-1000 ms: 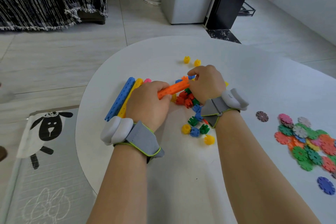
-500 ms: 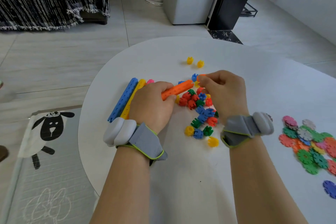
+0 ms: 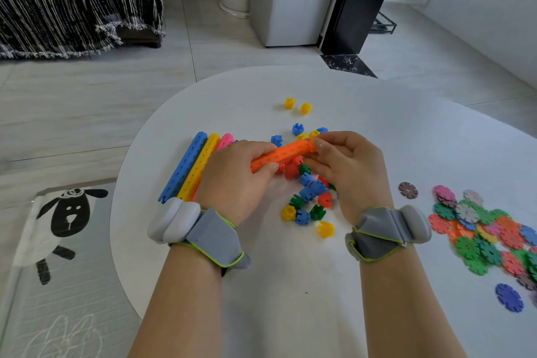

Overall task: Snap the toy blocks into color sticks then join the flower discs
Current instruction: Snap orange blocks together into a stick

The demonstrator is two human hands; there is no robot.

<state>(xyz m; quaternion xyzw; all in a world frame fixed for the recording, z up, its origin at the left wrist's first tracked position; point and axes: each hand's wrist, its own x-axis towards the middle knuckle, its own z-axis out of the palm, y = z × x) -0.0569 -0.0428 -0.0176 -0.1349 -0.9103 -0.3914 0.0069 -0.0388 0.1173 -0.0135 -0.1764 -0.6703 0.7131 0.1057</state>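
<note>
Since half a second ago the right hand [image 3: 345,166] is closing in, now pinching a small orange plastic block [image 3: 311,145] against the far tip of the long orange snapped-block stick [image 3: 280,154], which the left hand [image 3: 232,176] is gripping by its near end above the round white table [image 3: 290,285]. Pushing off-axis (the joint seems slightly kinked) is risking a block popping off into the heap of loose multicoloured blocks [image 3: 309,197] beneath.

head-worn view, forward and down
</note>
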